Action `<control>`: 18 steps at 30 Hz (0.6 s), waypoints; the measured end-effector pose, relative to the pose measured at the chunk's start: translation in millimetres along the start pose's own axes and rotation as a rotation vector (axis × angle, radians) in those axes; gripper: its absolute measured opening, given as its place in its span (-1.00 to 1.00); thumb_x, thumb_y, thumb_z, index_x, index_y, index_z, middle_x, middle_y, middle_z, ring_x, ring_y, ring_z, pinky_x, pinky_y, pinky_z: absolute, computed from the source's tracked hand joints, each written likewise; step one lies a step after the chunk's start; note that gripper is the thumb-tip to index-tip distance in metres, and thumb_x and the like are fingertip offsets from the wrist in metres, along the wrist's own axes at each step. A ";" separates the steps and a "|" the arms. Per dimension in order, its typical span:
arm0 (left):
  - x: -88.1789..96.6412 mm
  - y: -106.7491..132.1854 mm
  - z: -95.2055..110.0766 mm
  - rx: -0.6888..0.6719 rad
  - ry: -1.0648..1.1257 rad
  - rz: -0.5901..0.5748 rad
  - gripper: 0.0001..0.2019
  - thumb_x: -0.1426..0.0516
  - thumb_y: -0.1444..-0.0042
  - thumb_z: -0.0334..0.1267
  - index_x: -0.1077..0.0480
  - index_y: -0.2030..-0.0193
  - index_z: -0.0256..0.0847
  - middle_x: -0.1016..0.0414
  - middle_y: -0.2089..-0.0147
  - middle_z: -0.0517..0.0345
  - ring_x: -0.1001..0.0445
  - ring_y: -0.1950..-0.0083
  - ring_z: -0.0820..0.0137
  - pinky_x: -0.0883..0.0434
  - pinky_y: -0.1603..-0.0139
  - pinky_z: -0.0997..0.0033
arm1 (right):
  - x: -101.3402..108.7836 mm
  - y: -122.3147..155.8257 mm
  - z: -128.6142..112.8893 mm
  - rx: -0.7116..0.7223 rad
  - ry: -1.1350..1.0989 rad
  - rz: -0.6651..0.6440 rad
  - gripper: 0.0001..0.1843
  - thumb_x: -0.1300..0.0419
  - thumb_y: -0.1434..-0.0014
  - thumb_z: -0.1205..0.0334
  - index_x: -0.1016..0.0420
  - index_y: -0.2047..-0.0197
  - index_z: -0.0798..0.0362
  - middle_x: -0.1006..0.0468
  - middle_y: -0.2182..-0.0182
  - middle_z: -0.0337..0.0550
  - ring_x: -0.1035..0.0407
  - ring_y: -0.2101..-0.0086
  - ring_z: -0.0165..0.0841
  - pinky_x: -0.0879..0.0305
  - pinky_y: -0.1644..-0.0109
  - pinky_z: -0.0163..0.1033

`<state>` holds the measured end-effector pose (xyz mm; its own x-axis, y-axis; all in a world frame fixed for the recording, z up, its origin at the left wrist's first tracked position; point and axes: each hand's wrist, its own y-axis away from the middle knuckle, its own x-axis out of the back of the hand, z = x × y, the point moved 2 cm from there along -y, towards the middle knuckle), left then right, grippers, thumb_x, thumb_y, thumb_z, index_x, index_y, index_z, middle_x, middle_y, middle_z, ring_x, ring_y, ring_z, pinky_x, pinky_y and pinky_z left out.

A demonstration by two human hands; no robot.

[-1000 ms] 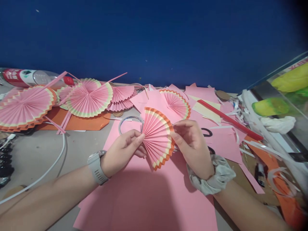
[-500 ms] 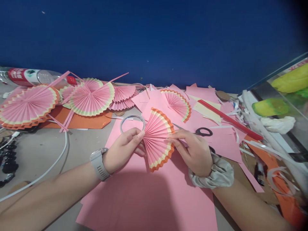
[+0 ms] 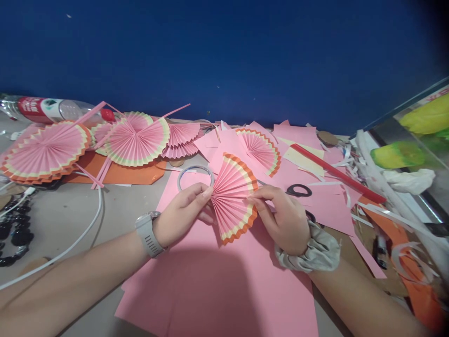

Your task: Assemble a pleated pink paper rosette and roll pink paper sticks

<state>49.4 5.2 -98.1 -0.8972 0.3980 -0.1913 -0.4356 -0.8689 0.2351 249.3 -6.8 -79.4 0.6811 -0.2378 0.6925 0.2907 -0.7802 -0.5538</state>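
While my left hand (image 3: 180, 215) pinches the paper fan (image 3: 233, 199) at its pivot and my right hand (image 3: 284, 220) its rim, I judge it light, flimsy.

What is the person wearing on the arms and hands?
No sleeves: both forearms are bare. Behind the left hand sits a light grey watch with a ribbed strap; behind the right hand, a crumpled grey fabric scrunchie.

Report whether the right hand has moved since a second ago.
Yes: right hand, pinching the pink pleated paper fan, has sunk slightly, uncovering more of the black scissors handle.
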 end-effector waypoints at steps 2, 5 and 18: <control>-0.2 0.8 -1.7 0.000 0.046 0.001 -0.69 0.04 -0.23 -0.01 -0.31 0.23 -0.24 -0.37 0.34 0.15 -0.44 0.38 0.47 -0.51 0.33 0.42 | 0.2 1.0 0.8 -0.007 0.006 0.009 -0.93 -0.11 -0.19 0.36 -0.33 0.24 0.01 -0.52 0.41 -0.23 -0.43 0.42 -0.41 -0.33 0.34 -0.31; -0.6 2.2 -3.1 -0.009 0.073 0.020 -0.62 0.10 -0.24 0.04 -0.31 0.18 -0.24 -0.41 0.30 0.11 -0.47 0.39 0.45 -0.51 0.34 0.40 | -0.3 1.4 0.8 0.007 -0.008 0.003 -0.91 -0.12 -0.18 0.37 -0.34 0.23 0.02 -0.52 0.39 -0.23 -0.44 0.38 -0.40 -0.34 0.32 -0.32; -0.9 0.4 -0.8 0.015 -0.144 0.042 -0.67 0.03 -0.23 0.00 -0.21 0.36 -0.24 -0.40 0.49 0.22 -0.47 0.46 0.48 -0.51 0.35 0.42 | -1.6 -0.3 0.8 0.026 -0.016 -0.039 -0.94 -0.11 -0.21 0.37 -0.31 0.26 0.02 -0.51 0.43 -0.25 -0.41 0.43 -0.42 -0.31 0.34 -0.33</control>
<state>50.1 4.2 -98.6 -0.9152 0.4008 -0.0423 -0.3978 -0.8814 0.2548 248.7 -5.7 -80.7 0.6793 -0.1985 0.7065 0.3346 -0.7730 -0.5389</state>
